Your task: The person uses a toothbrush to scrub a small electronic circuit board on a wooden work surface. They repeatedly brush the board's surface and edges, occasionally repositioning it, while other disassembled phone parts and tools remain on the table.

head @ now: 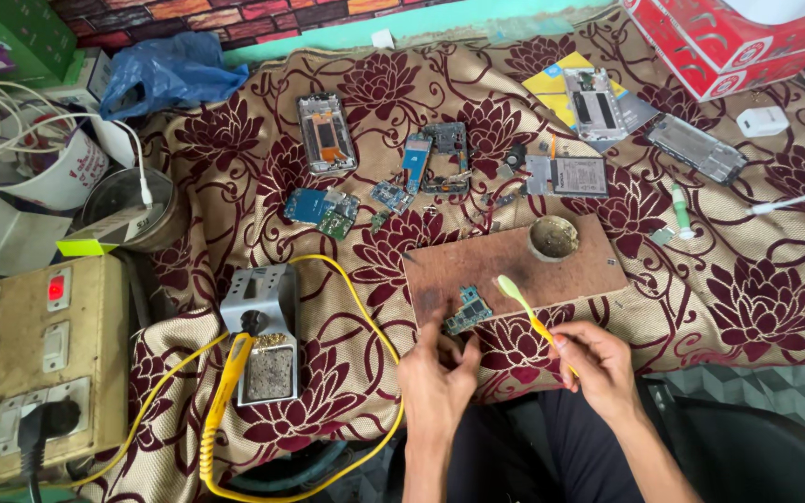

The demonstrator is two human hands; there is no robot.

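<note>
Head view: right hand point(598, 363) around toothbrush point(525, 307)

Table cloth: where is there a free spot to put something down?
The floral cloth lies bare right of the wooden board, below the green-tipped tool. Another bare patch sits between the soldering station and the board. Phone parts crowd the middle.

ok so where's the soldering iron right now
In the head view, the yellow soldering iron rests in its grey stand at lower left, between the switch box and the left hand.
</note>
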